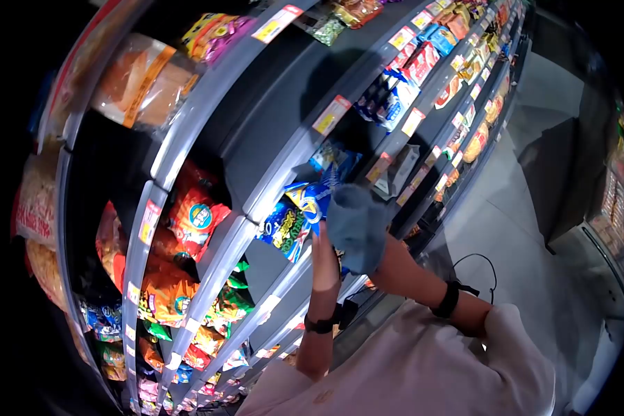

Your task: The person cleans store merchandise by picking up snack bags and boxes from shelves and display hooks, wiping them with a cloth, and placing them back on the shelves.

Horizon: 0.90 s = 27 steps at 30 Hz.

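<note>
My left hand (pixel 322 241) is at the shelf front, its fingers closed on a blue and yellow snack packet (pixel 312 199). A crumpled grey-blue cloth (pixel 357 229) covers the end of my right arm, right beside the packet. It looks gripped by my right hand (pixel 387 258), whose fingers are mostly hidden by it. Just under the held packet is another blue packet (pixel 284 225) with green and yellow lettering. A light-blue packet (pixel 329 156) lies behind, deeper on the same shelf.
Long grey shelves with price tags (pixel 331 116) curve across the view. Red snack bags (pixel 197 211) and orange bags (pixel 170 295) fill the lower left. Wrapped bread (pixel 142 83) sits upper left. On the right are a grey floor (pixel 492 215), a dark cable (pixel 492 267) and a display case (pixel 603 256).
</note>
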Each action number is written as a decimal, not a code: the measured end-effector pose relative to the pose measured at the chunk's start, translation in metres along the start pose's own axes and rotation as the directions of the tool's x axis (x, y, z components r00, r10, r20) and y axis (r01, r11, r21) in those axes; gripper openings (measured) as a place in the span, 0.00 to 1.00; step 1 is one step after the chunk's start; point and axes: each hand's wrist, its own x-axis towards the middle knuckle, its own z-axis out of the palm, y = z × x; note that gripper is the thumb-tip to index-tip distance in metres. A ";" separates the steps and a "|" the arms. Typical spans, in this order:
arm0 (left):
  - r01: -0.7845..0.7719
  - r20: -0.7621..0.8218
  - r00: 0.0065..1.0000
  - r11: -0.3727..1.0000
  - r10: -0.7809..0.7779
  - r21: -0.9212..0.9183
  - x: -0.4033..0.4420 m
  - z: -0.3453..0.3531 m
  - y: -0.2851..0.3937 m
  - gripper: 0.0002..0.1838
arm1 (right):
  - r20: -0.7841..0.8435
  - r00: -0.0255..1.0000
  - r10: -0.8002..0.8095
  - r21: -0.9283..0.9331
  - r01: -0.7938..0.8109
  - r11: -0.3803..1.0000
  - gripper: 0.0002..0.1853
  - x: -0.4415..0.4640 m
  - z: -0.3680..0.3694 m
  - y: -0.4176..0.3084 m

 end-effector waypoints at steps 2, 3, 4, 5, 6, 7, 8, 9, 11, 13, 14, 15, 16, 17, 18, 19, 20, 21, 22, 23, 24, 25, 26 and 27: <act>0.033 0.047 0.998 0.993 -0.039 0.113 0.006 0.019 -0.013 0.24 | -0.017 0.997 0.071 0.003 -0.071 0.997 0.19 0.002 -0.021 0.018; 0.037 0.042 0.998 0.993 -0.041 0.113 0.008 0.031 -0.007 0.24 | -0.022 0.994 0.105 0.008 -0.105 0.994 0.17 0.002 -0.030 0.026; 0.046 0.091 0.994 0.991 -0.057 0.123 0.012 0.043 0.004 0.28 | 0.001 0.997 0.082 -0.016 -0.082 0.996 0.17 0.001 -0.042 0.030; 0.052 0.143 0.987 0.990 -0.071 0.134 0.017 0.055 0.018 0.32 | 0.003 0.997 0.083 -0.011 -0.083 0.996 0.17 -0.002 -0.048 0.033; 0.060 0.263 0.961 0.994 -0.082 0.088 0.028 0.059 0.033 0.31 | -0.007 1.000 0.006 -0.038 -0.006 0.999 0.17 -0.003 -0.055 0.036; 0.038 0.210 0.977 0.998 -0.046 0.042 0.042 0.069 0.046 0.30 | -0.013 0.997 -0.071 -0.064 0.070 0.996 0.16 -0.006 -0.060 0.038; 0.047 0.240 0.970 0.999 -0.047 0.007 0.053 0.073 0.062 0.28 | -0.017 0.997 -0.073 -0.038 0.072 0.997 0.16 -0.014 -0.061 0.044; 0.056 0.269 0.962 0.998 -0.046 -0.030 0.062 0.076 0.079 0.27 | -0.012 0.997 -0.073 -0.034 0.073 0.997 0.16 -0.016 -0.064 0.045; 0.231 0.233 0.950 0.970 -0.209 -0.075 0.088 0.084 0.110 0.26 | -0.130 0.987 -0.090 0.062 0.099 0.993 0.16 -0.015 -0.073 0.049; 0.160 0.224 0.964 0.986 -0.146 -0.048 0.138 0.078 0.126 0.25 | -0.150 0.986 -0.072 0.092 0.086 0.992 0.18 -0.012 -0.077 0.056; 0.190 0.227 0.959 0.979 -0.170 -0.071 0.161 0.079 0.137 0.25 | -0.170 0.985 -0.037 0.129 0.060 0.990 0.21 -0.013 -0.079 0.058; 0.224 0.232 0.952 0.970 -0.198 -0.091 0.182 0.080 0.148 0.25 | -0.166 0.985 -0.038 0.131 0.061 0.989 0.21 -0.015 -0.082 0.059; 0.251 0.253 0.940 0.966 -0.229 -0.058 0.203 0.078 0.159 0.25 | -0.160 0.987 -0.020 0.142 0.043 0.989 0.20 -0.016 -0.086 0.061; 0.281 0.271 0.925 0.959 -0.264 -0.026 0.224 0.072 0.166 0.26 | -0.152 0.988 0.002 0.153 0.022 0.988 0.19 -0.019 -0.089 0.061; 0.191 0.096 0.975 0.978 -0.198 0.079 0.254 0.064 0.164 0.29 | -0.158 0.987 0.006 0.150 0.018 0.988 0.18 -0.023 -0.093 0.060; 0.117 -0.070 0.992 0.973 -0.105 0.198 0.273 0.056 0.157 0.33 | -0.152 0.988 0.014 0.154 0.010 0.988 0.18 -0.026 -0.095 0.061; -0.071 -0.207 0.952 0.822 0.225 0.565 0.244 0.078 0.162 0.40 | -0.206 0.979 -0.008 0.174 0.045 0.984 0.17 -0.028 -0.098 0.061; -0.267 -0.048 0.857 0.522 0.512 0.810 0.263 0.061 0.156 0.42 | -0.264 0.964 -0.030 0.186 0.082 0.979 0.16 -0.028 -0.102 0.062; -0.347 0.016 0.807 0.453 0.590 0.821 0.258 0.065 0.152 0.41 | -0.315 0.946 -0.073 0.146 0.124 0.981 0.18 -0.028 -0.109 0.060; -0.417 0.079 0.750 0.377 0.656 0.827 0.240 0.069 0.150 0.40 | -0.316 0.947 -0.064 0.144 0.114 0.983 0.18 -0.030 -0.111 0.063; -0.398 0.070 0.765 0.385 0.640 0.832 0.218 0.078 0.145 0.38 | -0.323 0.946 0.034 0.218 0.040 0.975 0.20 -0.034 -0.112 0.067; -0.427 0.112 0.736 0.329 0.668 0.843 0.198 0.086 0.135 0.36 | -0.319 0.939 0.133 0.297 -0.034 0.954 0.23 -0.038 -0.111 0.072; -0.495 0.177 0.680 0.267 0.711 0.827 0.176 0.094 0.125 0.32 | -0.348 0.936 -0.049 -0.071 0.026 0.997 0.22 -0.043 -0.113 0.084; -0.555 0.241 0.619 0.200 0.748 0.807 0.157 0.099 0.114 0.29 | -0.365 0.931 0.029 0.037 -0.016 0.999 0.19 -0.041 -0.112 0.088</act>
